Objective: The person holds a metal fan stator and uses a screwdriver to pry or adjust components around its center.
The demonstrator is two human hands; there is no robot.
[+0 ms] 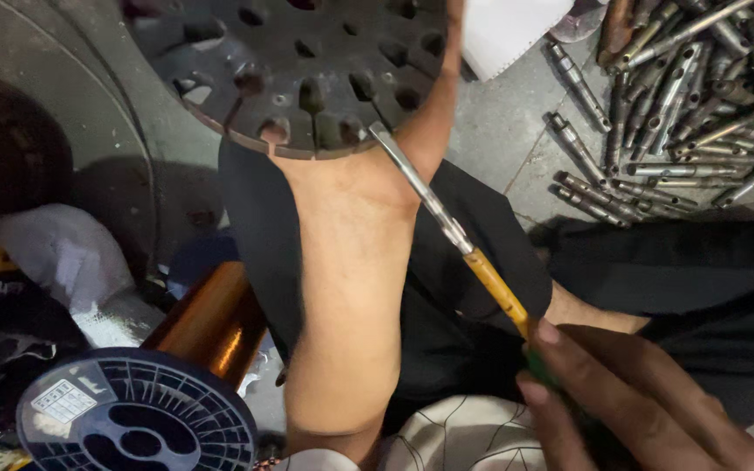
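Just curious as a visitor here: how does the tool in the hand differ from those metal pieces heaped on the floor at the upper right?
The screwdriver has a yellow-and-green handle; the metal rods are bare grey metal throughout. The screwdriver is a single tool gripped by the right hand, tip at the slotted disc; the rods lie loose and untouched in a pile. Its shaft looks slimmer and smooth, while the rods look stepped and stubbier. Both are long, narrow and metallic.

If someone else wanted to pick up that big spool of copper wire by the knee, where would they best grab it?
Probably by the copper-wound barrel of the spool, coming from the left side. The spool lies tilted, its slotted dark flange facing the camera, too wide for one hand. The leg blocks the right side, so the left offers the most room.
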